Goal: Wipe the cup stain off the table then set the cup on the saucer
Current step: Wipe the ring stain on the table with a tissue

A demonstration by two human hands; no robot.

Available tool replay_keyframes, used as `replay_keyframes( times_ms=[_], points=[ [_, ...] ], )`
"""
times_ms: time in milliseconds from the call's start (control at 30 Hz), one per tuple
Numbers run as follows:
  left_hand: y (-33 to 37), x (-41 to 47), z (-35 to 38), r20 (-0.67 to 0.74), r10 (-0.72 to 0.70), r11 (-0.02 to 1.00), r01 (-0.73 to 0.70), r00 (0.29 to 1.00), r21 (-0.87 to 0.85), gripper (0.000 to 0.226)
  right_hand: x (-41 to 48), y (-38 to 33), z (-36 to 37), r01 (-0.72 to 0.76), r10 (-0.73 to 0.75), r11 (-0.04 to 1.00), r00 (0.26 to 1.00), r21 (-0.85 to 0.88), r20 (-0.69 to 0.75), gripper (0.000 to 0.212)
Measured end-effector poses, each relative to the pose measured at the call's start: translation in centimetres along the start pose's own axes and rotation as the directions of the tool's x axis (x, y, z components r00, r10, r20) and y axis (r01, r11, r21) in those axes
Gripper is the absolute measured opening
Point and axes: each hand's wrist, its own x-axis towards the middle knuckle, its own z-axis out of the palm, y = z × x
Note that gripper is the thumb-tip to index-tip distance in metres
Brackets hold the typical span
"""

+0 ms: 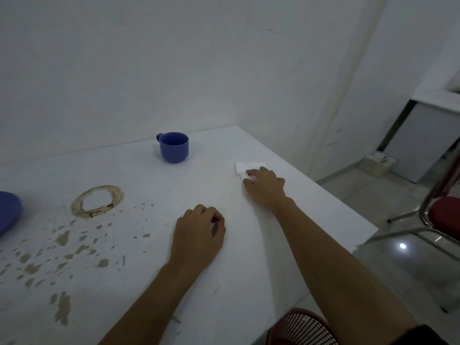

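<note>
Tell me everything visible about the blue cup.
The blue cup is short and round, a solid blue with a smooth, slightly glossy surface, perhaps plastic or glazed ceramic. A small loop handle juts from its upper left side. It stands upright, mouth open upward, its inside too dark to tell its contents. It sits on the white table near the far edge by the wall, apart from the ring stain. Neither hand touches it.

arms: both forearms bare | sleeve: dark edge at right upper arm (420, 332) | jewellery: not visible
</note>
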Motion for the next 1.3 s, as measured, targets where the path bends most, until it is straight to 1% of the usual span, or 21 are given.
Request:
replay_keyframes(
  times_ms=[100, 133, 200, 233, 300, 367, 433, 500, 533, 600, 700, 733, 833, 900, 967, 1033, 1100, 1133, 1167, 1233, 1300],
  points=[
    [-0.1, 0.1, 0.2, -0.009, 0.006, 1.0, -0.006, 1.0, 0.003, 0.009, 0.3, 0.6, 0.1, 0.044, -0.036, 0.997, 0.993, 0.069, -0.116, 0.023],
    [-0.2, 0.1, 0.2, -0.009, 0.005, 1.0, -0.005, 1.0, -0.003, 0.008, 0.3, 0.8, 0.1, 0.055, -0.041, 0.993, 0.99, 0.1, -0.137, 0.022],
    [-0.3, 0.1, 0.1, 0.002, -0.005, 0.999, 0.005, 1.0, -0.036, 0.007, -0.1, 0.8, 0.0, 0.066, -0.033, 0.98, 0.984, 0.188, -0.173, 0.026],
    [-0.3, 0.2, 0.0, 0.014, -0.022, 0.997, 0.023, 1.0, -0.07, 0.006, -0.4, 0.6, -0.1, 0.069, -0.022, 0.967, 0.981, 0.245, -0.192, 0.023],
    [-0.5, 0.4, -0.4, 0.07, -0.094, 0.978, 0.106, 0.993, -0.18, 0.006, -1.4, -0.4, -0.5, 0.091, -0.013, 0.936, 0.974, 0.339, -0.225, 0.021],
    [-0.6, 0.8, -1.3, 0.183, -0.178, 0.923, 0.229, 0.967, -0.309, 0.01, -2.9, -2.2, -1.0, 0.121, -0.014, 0.878, 0.974, 0.463, -0.228, 0.021],
    [-0.7, 1.1, -2.8, 0.26, -0.253, 0.818, 0.35, 0.932, -0.457, 0.015, -4.9, -4.4, -1.5, 0.143, -0.027, 0.792, 0.98, 0.593, -0.199, 0.021],
    [-0.8, 1.0, -4.7, 0.259, -0.354, 0.681, 0.438, 0.899, -0.586, 0.019, -7.3, -7.0, -1.5, 0.125, -0.04, 0.699, 0.99, 0.705, -0.135, 0.02],
    [-0.9, 0.7, -5.6, 0.238, -0.41, 0.632, 0.462, 0.881, -0.622, 0.021, -8.5, -8.3, -1.3, 0.096, -0.046, 0.646, 0.995, 0.757, -0.087, 0.017],
    [-1.4, -0.2, -7.4, 0.162, -0.503, 0.604, 0.479, 0.849, -0.637, 0.028, -10.8, -10.8, -0.7, 0.032, -0.082, 0.558, 0.996, 0.829, 0.017, 0.012],
    [-2.6, -1.8, -9.9, 0.09, -0.567, 0.561, 0.464, 0.819, -0.686, 0.033, -14.0, -13.7, 0.3, -0.019, -0.195, 0.477, 0.973, 0.879, 0.127, 0.015],
    [-3.1, -2.5, -10.7, 0.071, -0.581, 0.564, 0.464, 0.811, -0.683, 0.035, -14.8, -14.5, 0.5, -0.044, -0.231, 0.45, 0.959, 0.892, 0.164, 0.016],
    [-5.0, -4.4, -12.9, 0.02, -0.603, 0.616, 0.481, 0.798, -0.624, 0.042, -16.6, -16.4, 0.9, -0.149, -0.316, 0.359, 0.909, 0.921, 0.27, 0.018],
    [-6.2, -5.7, -13.9, 0.011, -0.579, 0.631, 0.456, 0.815, -0.628, 0.035, -17.2, -17.2, 1.0, -0.208, -0.359, 0.305, 0.879, 0.929, 0.315, 0.018],
    [-7.2, -6.9, -14.5, -0.005, -0.566, 0.642, 0.437, 0.825, -0.63, 0.021, -17.8, -18.0, 1.1, -0.268, -0.374, 0.263, 0.857, 0.927, 0.354, 0.022],
    [-7.9, -7.7, -15.2, -0.052, -0.592, 0.648, 0.438, 0.804, -0.623, 0.011, -18.2, -18.7, 1.2, -0.35, -0.387, 0.225, 0.824, 0.909, 0.413, 0.028],
    [-8.3, -8.1, -15.6, -0.092, -0.623, 0.638, 0.437, 0.777, -0.634, 0.014, -18.6, -19.3, 1.2, -0.395, -0.442, 0.204, 0.779, 0.896, 0.445, 0.032],
    [-8.3, -8.2, -15.7, -0.105, -0.633, 0.638, 0.439, 0.767, -0.633, 0.019, -18.8, -19.5, 1.3, -0.381, -0.475, 0.206, 0.766, 0.901, 0.433, 0.032],
    [-8.3, -8.3, -15.8, -0.114, -0.642, 0.638, 0.446, 0.758, -0.627, 0.026, -19.0, -19.7, 1.3, -0.347, -0.496, 0.215, 0.767, 0.913, 0.408, 0.033],
    [-8.1, -8.3, -16.0, -0.136, -0.66, 0.637, 0.455, 0.739, -0.622, 0.034, -19.4, -20.1, 1.5, -0.277, -0.484, 0.223, 0.801, 0.935, 0.353, 0.037],
    [-8.0, -8.4, -16.1, -0.162, -0.645, 0.668, 0.447, 0.747, -0.595, 0.032, -19.7, -20.5, 1.6, -0.257, -0.421, 0.195, 0.85, 0.946, 0.318, 0.039]
  ],
)
